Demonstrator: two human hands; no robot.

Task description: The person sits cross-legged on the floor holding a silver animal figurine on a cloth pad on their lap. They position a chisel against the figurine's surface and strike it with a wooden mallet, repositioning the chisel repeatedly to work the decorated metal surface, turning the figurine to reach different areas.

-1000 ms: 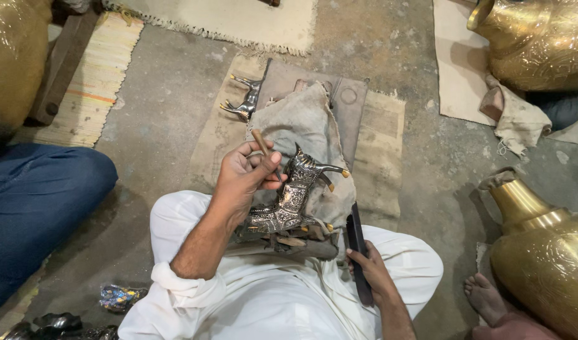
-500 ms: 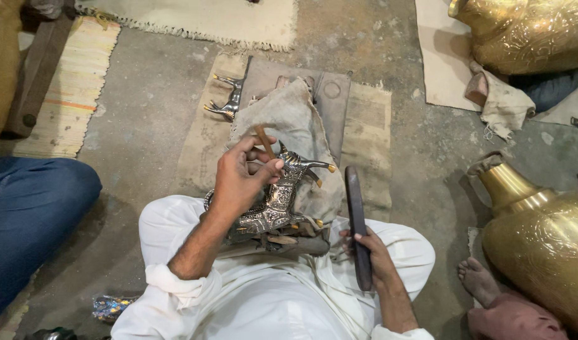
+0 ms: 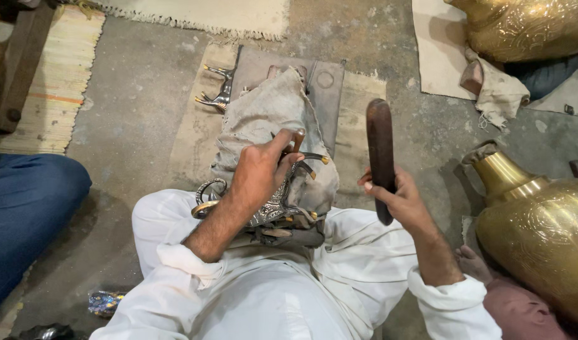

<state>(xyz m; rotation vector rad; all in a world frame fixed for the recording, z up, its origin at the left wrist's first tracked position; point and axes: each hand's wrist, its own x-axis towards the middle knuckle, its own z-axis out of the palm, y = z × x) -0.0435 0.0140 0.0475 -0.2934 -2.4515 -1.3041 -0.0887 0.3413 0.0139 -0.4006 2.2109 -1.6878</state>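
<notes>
Silver metal figurine (image 3: pixel 273 208) on lap, left hand (image 3: pixel 259 173) gripping it | dark wooden mallet (image 3: pixel 381 157) clasped upright in right hand (image 3: pixel 399 200)

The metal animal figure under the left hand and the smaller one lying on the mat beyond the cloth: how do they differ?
The metal figure in the lap is larger, rests on a grey cloth and is gripped by the left hand; the small figure lies untouched at the mat's edge, legs pointing left. The right hand holds a dark wooden stick raised beside the lap figure only. Both are silvery with brass-coloured tips.
</notes>
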